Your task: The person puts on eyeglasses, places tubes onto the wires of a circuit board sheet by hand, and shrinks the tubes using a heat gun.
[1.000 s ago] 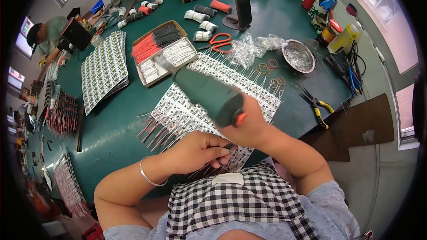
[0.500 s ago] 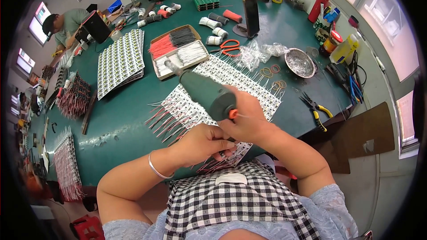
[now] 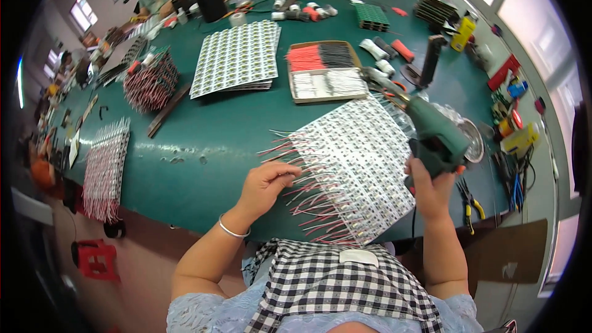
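Observation:
A white panel of small modules (image 3: 357, 160) lies on the green table (image 3: 203, 142), with red and white wires fanned out along its near-left edge. My left hand (image 3: 265, 182) rests on those wires, fingers curled over them. To the right of the panel, my right hand (image 3: 431, 185) grips the handle of a dark green glue gun (image 3: 425, 126), whose nozzle points away toward the far end of the panel.
A cardboard tray (image 3: 324, 71) holds red, black and white wire bundles. Further sheets of modules (image 3: 237, 55) and wired stacks (image 3: 105, 163) lie to the left. A metal bowl (image 3: 472, 139), pliers (image 3: 470, 200) and bottles sit on the right. Other people work at the far side.
The view has swung left and the panel now sits further right. My right hand has carried the glue gun from over the panel to its right side. My left hand stays on the wires.

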Motion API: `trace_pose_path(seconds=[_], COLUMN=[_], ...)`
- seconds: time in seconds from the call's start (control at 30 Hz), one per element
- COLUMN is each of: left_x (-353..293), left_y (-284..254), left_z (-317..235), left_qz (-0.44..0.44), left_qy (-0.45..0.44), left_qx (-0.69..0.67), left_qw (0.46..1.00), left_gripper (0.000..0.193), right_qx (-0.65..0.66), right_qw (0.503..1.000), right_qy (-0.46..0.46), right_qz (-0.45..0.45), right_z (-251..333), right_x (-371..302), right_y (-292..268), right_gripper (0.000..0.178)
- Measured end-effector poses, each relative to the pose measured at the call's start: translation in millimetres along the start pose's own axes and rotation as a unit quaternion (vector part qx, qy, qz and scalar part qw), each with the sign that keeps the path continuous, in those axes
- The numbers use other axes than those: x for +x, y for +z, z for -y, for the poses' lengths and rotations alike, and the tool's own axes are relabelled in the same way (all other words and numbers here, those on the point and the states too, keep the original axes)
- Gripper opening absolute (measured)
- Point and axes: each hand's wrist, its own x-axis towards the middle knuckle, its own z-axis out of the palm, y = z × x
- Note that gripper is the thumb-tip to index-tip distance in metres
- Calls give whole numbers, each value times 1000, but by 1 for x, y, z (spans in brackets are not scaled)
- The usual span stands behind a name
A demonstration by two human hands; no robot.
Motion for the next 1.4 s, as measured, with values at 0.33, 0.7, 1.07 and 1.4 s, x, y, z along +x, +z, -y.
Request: trace_pose_path(seconds=[0.33, 0.7, 1.07, 1.4], left_x=[19, 42, 44, 40], left_y=[12, 42, 55, 61], left_z=[-36, -9, -9, -9], left_qz=[192, 209, 177, 170], left_qy=[-335, -426, -435, -411], left_qx=[-218, -442, -463, -515], left_qw=[896, 761, 752, 732], left_gripper=[21, 19, 13, 6], right_qx=[157, 264, 253, 225], right_qw=[978, 936, 927, 934], right_qy=[115, 183, 210, 210], right_qz=[81, 141, 179, 181], right_z=[17, -1, -22, -18], right_x=[-8, -8, -21, -24], right_y=[26, 46, 40, 34], right_gripper=[37, 54, 51, 52])
